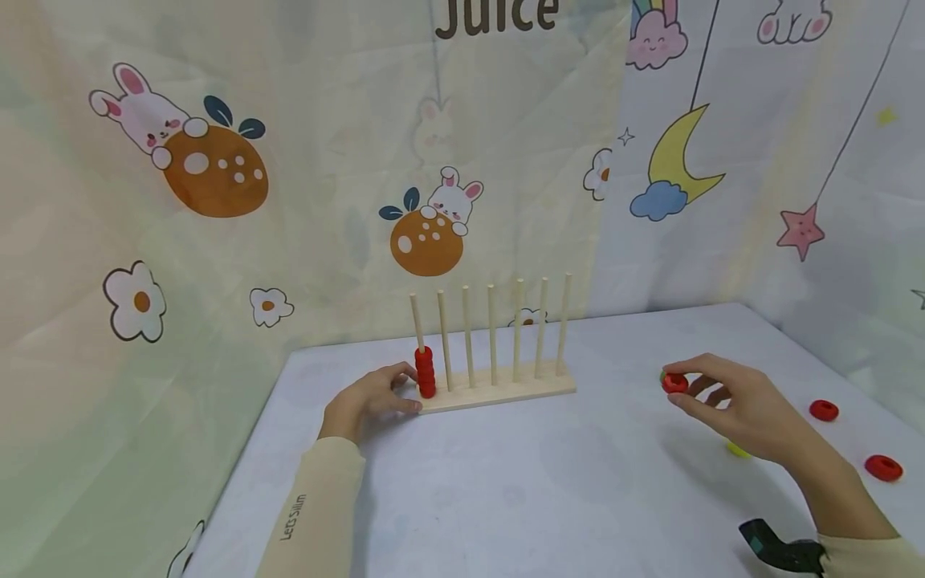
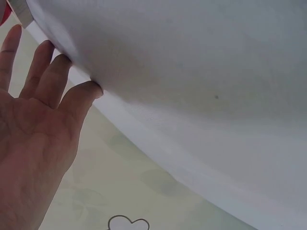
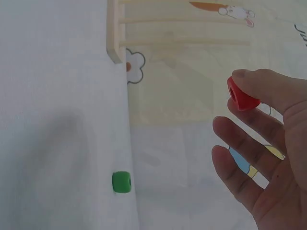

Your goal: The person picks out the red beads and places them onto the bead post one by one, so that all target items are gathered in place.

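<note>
Before me, one printed cloth (image 1: 325,104): rabbit (image 1: 148,120) with orange fruit (image 1: 217,193), upper left; lettering "Juice" (image 1: 475,16), top centre; yellow moon (image 1: 668,156), blue cloud (image 1: 659,201), upper right; pink star (image 1: 802,231), right. White table (image 1: 506,482), lower half of frame.

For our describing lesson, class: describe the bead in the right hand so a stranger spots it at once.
On the white table, find the wooden rack; to its right, the right hand pinches a red bead. Unlike the loose red beads and the stack on the rack, this one is held in the air.
</note>
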Available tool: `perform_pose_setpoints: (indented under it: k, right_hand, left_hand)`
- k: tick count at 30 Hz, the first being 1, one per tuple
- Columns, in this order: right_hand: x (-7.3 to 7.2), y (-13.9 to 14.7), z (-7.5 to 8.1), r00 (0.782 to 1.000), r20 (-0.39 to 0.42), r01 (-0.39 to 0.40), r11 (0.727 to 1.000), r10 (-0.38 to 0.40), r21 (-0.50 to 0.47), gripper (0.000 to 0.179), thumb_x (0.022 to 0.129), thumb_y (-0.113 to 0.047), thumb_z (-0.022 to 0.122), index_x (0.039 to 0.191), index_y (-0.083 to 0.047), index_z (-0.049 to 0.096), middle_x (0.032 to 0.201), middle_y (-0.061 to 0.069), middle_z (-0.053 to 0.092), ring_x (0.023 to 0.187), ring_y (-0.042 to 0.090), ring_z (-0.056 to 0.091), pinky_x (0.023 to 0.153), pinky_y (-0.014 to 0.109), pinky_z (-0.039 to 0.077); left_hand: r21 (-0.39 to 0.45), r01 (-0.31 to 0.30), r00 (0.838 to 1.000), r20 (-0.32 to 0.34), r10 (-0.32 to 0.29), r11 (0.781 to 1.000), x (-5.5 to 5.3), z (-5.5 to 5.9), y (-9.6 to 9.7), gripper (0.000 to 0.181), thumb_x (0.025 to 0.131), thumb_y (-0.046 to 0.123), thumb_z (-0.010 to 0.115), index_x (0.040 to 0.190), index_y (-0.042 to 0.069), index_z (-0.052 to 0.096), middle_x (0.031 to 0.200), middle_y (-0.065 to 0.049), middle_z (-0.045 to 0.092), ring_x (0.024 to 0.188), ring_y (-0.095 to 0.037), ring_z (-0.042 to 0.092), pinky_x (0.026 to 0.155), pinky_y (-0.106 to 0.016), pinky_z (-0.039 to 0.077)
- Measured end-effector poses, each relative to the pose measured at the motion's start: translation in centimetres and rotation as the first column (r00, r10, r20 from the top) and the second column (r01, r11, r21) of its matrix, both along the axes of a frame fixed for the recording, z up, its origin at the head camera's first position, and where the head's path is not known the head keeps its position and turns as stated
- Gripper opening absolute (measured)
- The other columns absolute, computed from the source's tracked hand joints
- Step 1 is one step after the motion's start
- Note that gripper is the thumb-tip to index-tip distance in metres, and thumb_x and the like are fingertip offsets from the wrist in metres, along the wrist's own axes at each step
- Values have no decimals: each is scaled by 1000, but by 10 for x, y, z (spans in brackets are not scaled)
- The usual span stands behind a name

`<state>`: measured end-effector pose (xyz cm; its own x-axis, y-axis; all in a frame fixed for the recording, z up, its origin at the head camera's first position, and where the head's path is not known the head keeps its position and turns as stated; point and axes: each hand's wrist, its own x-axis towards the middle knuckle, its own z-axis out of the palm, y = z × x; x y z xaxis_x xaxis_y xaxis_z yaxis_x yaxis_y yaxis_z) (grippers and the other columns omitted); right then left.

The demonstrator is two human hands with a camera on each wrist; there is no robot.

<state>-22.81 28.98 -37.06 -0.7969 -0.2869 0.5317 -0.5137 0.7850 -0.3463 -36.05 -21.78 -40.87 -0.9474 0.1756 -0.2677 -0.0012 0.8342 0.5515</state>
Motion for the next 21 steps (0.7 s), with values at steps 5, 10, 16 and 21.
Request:
perform_pose_setpoints:
  k: [5,10,16,21]
  right_hand:
    - [-3,-15,1,1000,-6,-9,1000,9,-6,41,85,-11,84,123,-17,68,105,-5,70,84,-1,64,66,21,57]
    - [-5,-24,5,999,-18,-47,998,46,-36,37,89,-9,80,123,-17,69,104,-9,69,84,2,64,68,20,56]
    - [-8,-30,9,996,-39,-77,994,74,-73,33,93,-5,74,123,-18,71,101,-12,67,84,3,60,71,17,54]
    - [-20,-45,17,987,-26,-157,982,156,-101,29,97,-4,69,122,-17,71,101,-8,67,84,5,62,72,21,56]
  left_hand:
    - [-17,2,1000,-6,-2,1000,-1,-1,1,51,83,32,86,127,35,60,151,-10,52,139,-36,44,104,-68,42]
    - [-13,5,1000,-6,-5,1000,0,-1,4,50,83,31,86,126,35,60,151,-11,52,140,-36,44,105,-68,42]
    - [-14,24,1000,-4,-24,1000,0,-3,7,50,83,34,85,126,37,60,152,-9,51,139,-35,44,105,-67,42]
    - [-14,15,1000,-12,-15,1000,0,-2,0,51,84,34,85,128,35,59,152,-11,51,140,-35,44,106,-69,41]
